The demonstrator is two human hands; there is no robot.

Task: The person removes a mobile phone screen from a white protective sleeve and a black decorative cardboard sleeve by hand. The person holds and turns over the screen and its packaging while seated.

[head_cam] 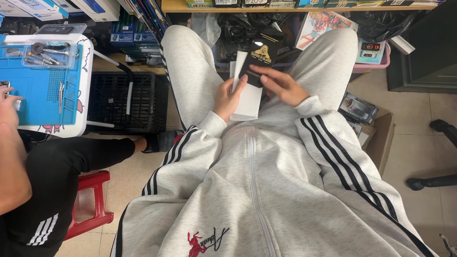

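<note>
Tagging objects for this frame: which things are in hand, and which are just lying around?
In hand:
left hand holding white packet
right hand on black packet

Lying about:
blue work mat
clear tool tray
black crate
red stool
cardboard box

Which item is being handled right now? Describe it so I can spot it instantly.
Start at the grey tracksuit lap in the middle of the view. Above it, the left hand and right hand meet on a flat black packet with a gold emblem. It lies on plain white packets, the only dark one there.
</note>
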